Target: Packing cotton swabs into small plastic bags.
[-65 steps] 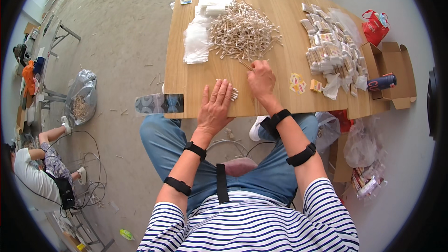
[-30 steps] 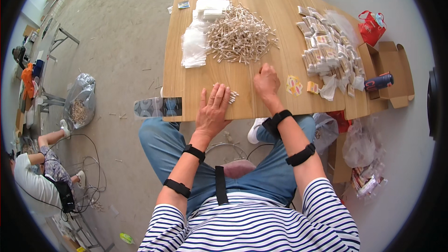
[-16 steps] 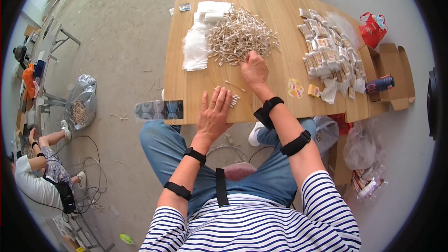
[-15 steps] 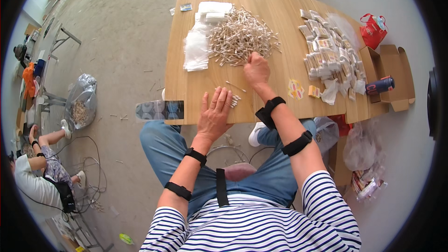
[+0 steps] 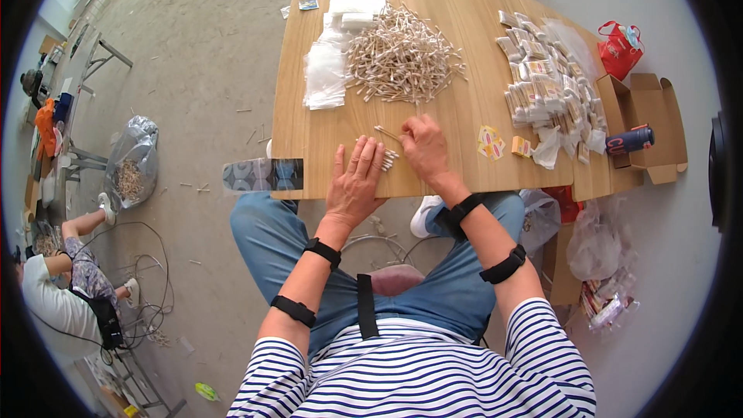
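Observation:
My left hand (image 5: 357, 178) lies flat near the table's front edge, fingers stretched out. White tips of a small bunch of cotton swabs (image 5: 389, 159) show beside its fingers; the rest of the bunch is hidden beneath them. Just to the right is my right hand (image 5: 424, 151), its fingers closed in a pinch. A single cotton swab (image 5: 387, 133) runs slantwise from above the bunch to those fingertips, where its right end meets them. Beyond both hands rises a large loose heap of cotton swabs (image 5: 406, 54).
Clear plastic bags (image 5: 325, 73) lie left of the heap. Packed swab bundles (image 5: 542, 81) cover the table's right side, with yellow-and-white cards (image 5: 490, 142) nearer me. A cardboard box (image 5: 658, 124), a dark bottle (image 5: 631, 141) and a red bag (image 5: 619, 48) stand at the right.
My right hand has drawn back from the heap's near edge toward me, to the single cotton swab. My left hand has stayed flat over the small bunch.

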The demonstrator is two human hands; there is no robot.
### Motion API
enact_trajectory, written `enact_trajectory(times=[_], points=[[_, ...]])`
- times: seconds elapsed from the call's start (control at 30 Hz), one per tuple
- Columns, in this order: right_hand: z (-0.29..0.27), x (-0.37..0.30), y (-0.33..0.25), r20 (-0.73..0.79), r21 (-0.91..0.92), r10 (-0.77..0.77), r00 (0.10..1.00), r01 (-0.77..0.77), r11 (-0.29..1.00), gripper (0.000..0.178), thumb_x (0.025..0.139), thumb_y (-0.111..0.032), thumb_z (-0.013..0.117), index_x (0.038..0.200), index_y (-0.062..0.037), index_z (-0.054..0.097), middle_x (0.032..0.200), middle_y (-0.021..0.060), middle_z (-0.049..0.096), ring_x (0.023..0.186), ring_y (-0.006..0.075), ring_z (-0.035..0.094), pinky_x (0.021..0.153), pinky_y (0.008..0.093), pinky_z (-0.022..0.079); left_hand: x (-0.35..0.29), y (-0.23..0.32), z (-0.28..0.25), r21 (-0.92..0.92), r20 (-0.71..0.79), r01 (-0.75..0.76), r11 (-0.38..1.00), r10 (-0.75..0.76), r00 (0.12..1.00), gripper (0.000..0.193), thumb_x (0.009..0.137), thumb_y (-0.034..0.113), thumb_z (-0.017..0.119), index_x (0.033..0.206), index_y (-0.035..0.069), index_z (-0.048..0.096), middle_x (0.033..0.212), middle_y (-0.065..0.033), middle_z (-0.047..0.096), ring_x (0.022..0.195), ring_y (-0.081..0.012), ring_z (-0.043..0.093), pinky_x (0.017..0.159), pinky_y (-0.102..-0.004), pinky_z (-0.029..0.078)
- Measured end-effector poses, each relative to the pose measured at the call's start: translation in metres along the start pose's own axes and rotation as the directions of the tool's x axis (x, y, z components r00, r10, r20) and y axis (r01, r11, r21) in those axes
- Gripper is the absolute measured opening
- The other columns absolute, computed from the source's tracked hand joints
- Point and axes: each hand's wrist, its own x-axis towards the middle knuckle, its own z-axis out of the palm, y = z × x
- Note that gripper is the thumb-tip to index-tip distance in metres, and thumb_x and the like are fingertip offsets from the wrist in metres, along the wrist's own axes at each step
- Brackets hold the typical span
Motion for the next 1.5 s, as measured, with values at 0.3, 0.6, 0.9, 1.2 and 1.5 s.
enact_trajectory(times=[0.3, 0.6, 0.9, 1.2, 1.5], points=[[0.015, -0.008, -0.009, 0.12, 0.066, -0.279, 0.953, 0.273, 0.96, 0.002, 0.086, -0.006, 0.063, 0.088, -0.0054, 0.064, 0.094, 0.0168, 0.062, 0.081, 0.04, 0.066, 0.071, 0.0497, 0.054, -0.001, 0.0, -0.003, -0.04, 0.029, -0.004, 0.999, 0.005, 1.0, 0.11, 0.061, 0.046, 0.086, 0.152, 0.007, 0.039, 0.16, -0.0096, 0.035, 0.151, -0.024, 0.03, 0.122, -0.0557, 0.021], [0.014, 0.056, 0.011, -0.1, -0.249, -0.023, 0.995, -0.003, 0.969, 0.013, 0.086, -0.008, 0.063, 0.098, -0.0097, 0.067, 0.097, 0.0155, 0.064, 0.086, 0.0394, 0.069, 0.073, 0.0479, 0.056, 0.003, 0.003, -0.006, -0.016, 0.038, -0.012, 1.0, 0.012, 0.999, 0.107, 0.061, 0.045, 0.086, 0.151, 0.007, 0.04, 0.16, -0.0102, 0.037, 0.151, -0.0245, 0.031, 0.122, -0.0555, 0.021], [0.001, 0.044, -0.001, 0.013, -0.11, -0.132, 0.991, 0.133, 0.985, 0.006, 0.081, -0.008, 0.064, 0.08, -0.0071, 0.07, 0.094, 0.0163, 0.064, 0.086, 0.0367, 0.067, 0.079, 0.0459, 0.054, -0.002, -0.002, -0.006, -0.005, 0.038, -0.004, 1.0, 0.004, 0.999, 0.104, 0.063, 0.046, 0.085, 0.149, 0.006, 0.042, 0.159, -0.0105, 0.038, 0.15, -0.0255, 0.032, 0.121, -0.0561, 0.022], [0.0, 0.037, 0.026, 0.107, 0.087, -0.048, 0.993, 0.038, 0.995, 0.004, 0.074, -0.005, 0.067, 0.077, -0.0023, 0.068, 0.08, 0.0159, 0.065, 0.08, 0.0311, 0.065, 0.073, 0.0412, 0.052, 0.002, 0.002, -0.004, -0.012, 0.032, -0.013, 1.0, 0.013, 0.999, 0.106, 0.062, 0.046, 0.086, 0.15, 0.006, 0.041, 0.16, -0.01, 0.037, 0.15, -0.0252, 0.032, 0.121, -0.0557, 0.022], [-0.02, 0.036, 0.028, -0.023, -0.007, 0.042, 0.999, -0.042, 0.999, 0.005, 0.081, -0.006, 0.063, 0.079, -0.0047, 0.068, 0.093, 0.0147, 0.063, 0.085, 0.0365, 0.065, 0.075, 0.0455, 0.053, 0.001, 0.0, -0.004, -0.004, 0.031, -0.005, 1.0, 0.005, 1.0, 0.107, 0.061, 0.045, 0.086, 0.15, 0.007, 0.041, 0.16, -0.0096, 0.037, 0.15, -0.0242, 0.032, 0.121, -0.0556, 0.022]])
